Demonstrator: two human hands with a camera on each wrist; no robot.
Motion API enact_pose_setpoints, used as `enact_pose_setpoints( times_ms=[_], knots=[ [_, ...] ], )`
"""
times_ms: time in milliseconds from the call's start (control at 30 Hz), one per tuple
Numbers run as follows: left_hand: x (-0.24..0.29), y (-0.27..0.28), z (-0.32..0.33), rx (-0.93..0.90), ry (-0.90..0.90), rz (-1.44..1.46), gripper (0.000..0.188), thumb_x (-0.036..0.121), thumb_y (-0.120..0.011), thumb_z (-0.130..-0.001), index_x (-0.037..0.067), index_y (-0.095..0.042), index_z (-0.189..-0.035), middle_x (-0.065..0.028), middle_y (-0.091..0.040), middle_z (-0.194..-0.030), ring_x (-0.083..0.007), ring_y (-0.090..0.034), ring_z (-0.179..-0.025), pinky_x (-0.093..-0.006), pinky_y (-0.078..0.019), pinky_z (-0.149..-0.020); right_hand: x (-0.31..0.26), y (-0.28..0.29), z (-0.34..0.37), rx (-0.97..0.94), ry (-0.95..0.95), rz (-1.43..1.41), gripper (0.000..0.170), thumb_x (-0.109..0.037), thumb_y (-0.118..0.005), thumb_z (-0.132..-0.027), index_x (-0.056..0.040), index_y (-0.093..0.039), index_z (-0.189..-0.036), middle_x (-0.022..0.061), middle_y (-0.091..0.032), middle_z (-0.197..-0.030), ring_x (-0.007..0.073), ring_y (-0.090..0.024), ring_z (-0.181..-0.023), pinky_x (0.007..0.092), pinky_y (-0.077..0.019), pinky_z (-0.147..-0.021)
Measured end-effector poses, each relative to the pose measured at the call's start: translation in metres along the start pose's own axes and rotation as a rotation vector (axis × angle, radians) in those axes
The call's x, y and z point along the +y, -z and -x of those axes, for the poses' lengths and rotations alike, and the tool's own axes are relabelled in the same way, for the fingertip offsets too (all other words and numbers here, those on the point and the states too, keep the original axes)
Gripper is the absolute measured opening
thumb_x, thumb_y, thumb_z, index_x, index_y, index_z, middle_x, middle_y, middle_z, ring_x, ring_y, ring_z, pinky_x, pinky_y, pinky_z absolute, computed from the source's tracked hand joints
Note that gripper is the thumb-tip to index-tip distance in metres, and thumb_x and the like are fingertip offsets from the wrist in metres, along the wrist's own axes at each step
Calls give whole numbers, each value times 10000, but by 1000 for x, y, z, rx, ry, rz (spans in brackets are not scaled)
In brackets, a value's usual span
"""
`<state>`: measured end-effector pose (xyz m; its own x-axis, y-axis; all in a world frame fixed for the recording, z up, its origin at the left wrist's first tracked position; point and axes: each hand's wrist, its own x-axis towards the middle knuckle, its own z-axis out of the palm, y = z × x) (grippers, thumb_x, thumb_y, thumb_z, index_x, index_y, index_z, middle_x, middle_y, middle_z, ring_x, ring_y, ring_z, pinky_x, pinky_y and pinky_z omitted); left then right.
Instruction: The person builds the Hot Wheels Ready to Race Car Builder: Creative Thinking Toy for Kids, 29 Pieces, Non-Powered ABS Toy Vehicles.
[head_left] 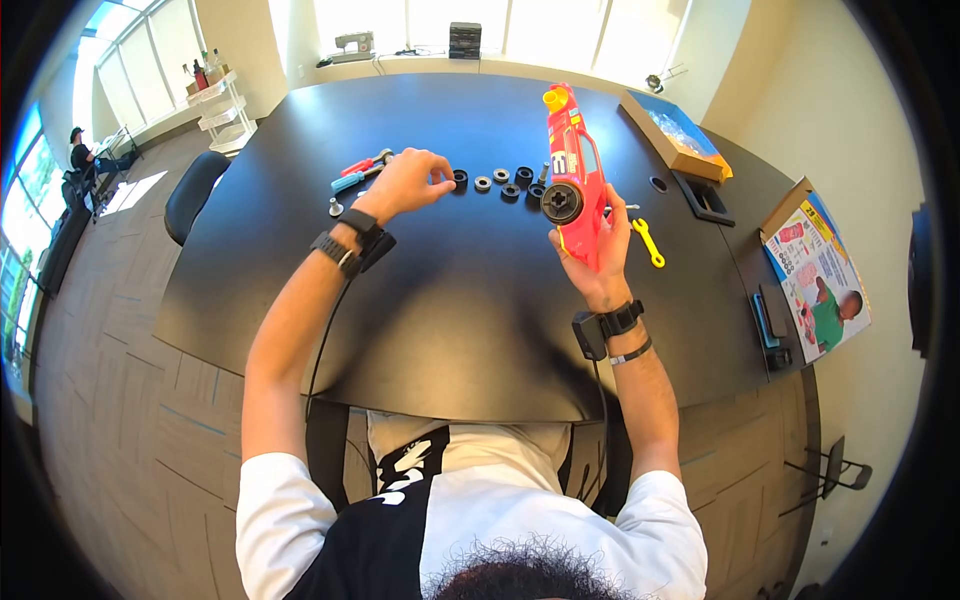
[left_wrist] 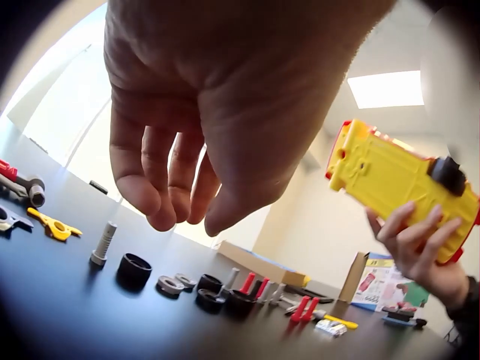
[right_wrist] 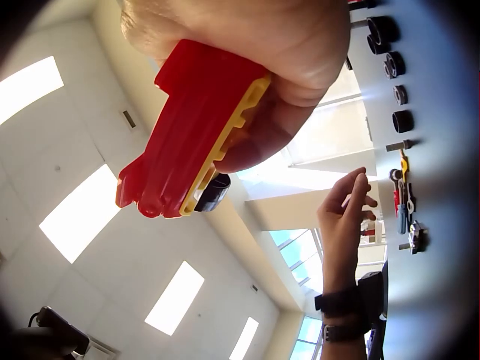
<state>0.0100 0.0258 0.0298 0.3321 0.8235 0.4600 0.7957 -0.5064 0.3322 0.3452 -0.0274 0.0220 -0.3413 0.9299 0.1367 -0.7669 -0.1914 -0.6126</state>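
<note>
My right hand (head_left: 603,287) grips a red toy fire truck (head_left: 583,150) raised above the table, its nose pointing away. One black wheel (head_left: 562,203) is on the truck's side; the left wrist view shows its yellow underside (left_wrist: 390,180). My left hand (head_left: 405,187) hovers over the tabletop, fingers loosely bent and holding nothing. Below it stand a grey bolt (left_wrist: 104,244) and a black tire (left_wrist: 135,271). Several more black tires (head_left: 511,190) and grey wheel rims (head_left: 483,184) lie between the hands. Red pegs (left_wrist: 299,309) stand farther right.
A blue-handled screwdriver (head_left: 348,181) and red-handled pliers (head_left: 360,166) lie at left. A yellow wrench (head_left: 649,243) lies right of the truck. An open cardboard box (head_left: 655,135) and a printed toy box (head_left: 818,275) stand along the table's right side.
</note>
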Motion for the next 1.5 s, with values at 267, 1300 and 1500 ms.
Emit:
enact_pose_setpoints(
  times_ms=[267,1300,1500],
  knots=[
    [-46,-91,-39,-206,195,-310,381,191,-725,-973,78,-717,-1337,-184,-631,-1319,-408,-679,-1227,-506,-587,-1029,2,0,1,-15,-43,30,514,-558,-610,-1060,-174,-614,-1401,37,-746,-1233,179,-759,-1004,371,-637,-704],
    [95,20,-22,589,-74,657,469,104,-843,-956,16,-654,-1377,-164,-782,-1250,-241,-765,-1173,-382,-650,-1003,17,0,19,-22,-94,84,636,-548,-559,-1094,-76,-552,-1521,92,-747,-1301,187,-780,-1041,342,-668,-786],
    [101,25,-20,433,-146,563,495,111,-849,-950,18,-672,-1402,-168,-784,-1278,-238,-768,-1158,-389,-650,-988,18,3,17,-75,-125,84,628,-525,-542,-1108,-72,-538,-1543,95,-740,-1326,188,-778,-1061,339,-670,-832]
  ],
)
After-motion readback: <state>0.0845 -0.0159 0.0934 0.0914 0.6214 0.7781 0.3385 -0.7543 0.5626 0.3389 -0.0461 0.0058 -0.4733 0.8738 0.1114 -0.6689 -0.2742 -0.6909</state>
